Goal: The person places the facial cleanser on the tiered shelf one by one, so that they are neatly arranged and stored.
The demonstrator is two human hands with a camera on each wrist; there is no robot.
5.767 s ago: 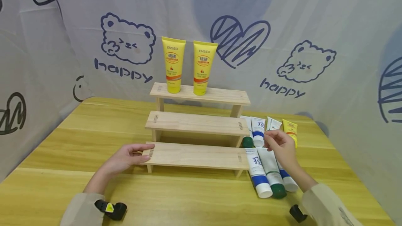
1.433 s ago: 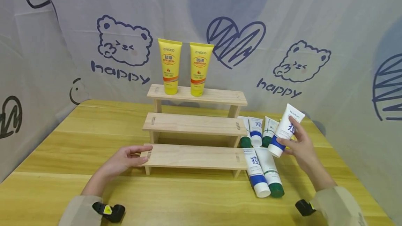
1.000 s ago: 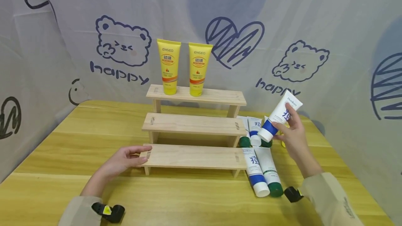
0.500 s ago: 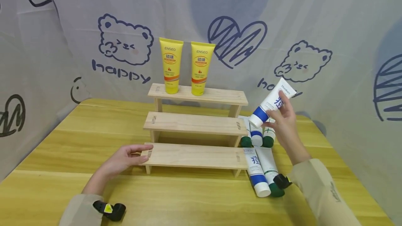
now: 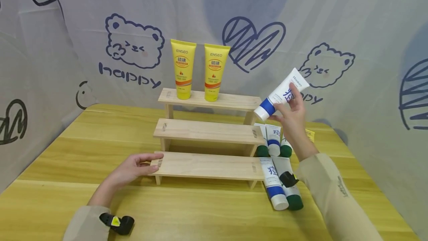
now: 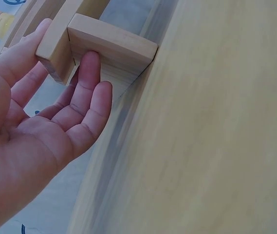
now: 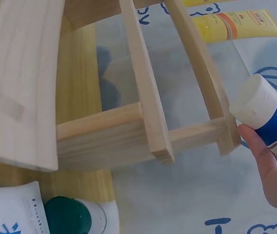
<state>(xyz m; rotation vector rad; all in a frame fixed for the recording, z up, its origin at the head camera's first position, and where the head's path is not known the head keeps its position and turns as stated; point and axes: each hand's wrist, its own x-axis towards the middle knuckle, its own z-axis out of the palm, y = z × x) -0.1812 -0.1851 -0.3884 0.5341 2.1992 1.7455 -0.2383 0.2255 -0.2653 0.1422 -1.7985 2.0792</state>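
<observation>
My right hand (image 5: pixel 294 122) holds a white squeeze tube (image 5: pixel 279 93) with a blue band, tilted with its cap down to the left. The tube hangs in the air by the right end of the top step of a three-step wooden display stand (image 5: pixel 207 130). In the right wrist view its white cap (image 7: pixel 256 97) is close to that step's end. My left hand (image 5: pixel 136 166) grips the left end of the bottom step, with fingers under the wood in the left wrist view. Two yellow tubes, one left (image 5: pixel 182 70) and one right (image 5: pixel 216 73), stand upright on the top step.
Right of the stand, several tubes lie on the wooden table (image 5: pixel 83 148): a blue-banded tube (image 5: pixel 275 183) and a green-capped tube (image 5: pixel 294 196) in front, others behind. A yellow tube (image 5: pixel 310 135) lies partly hidden by my right arm. A patterned cloth (image 5: pixel 187 3) hangs behind.
My right hand has taken the blue-banded tube from the table group, lifted it, and carried it left and up towards the top step. My left hand has stayed on the bottom step.
</observation>
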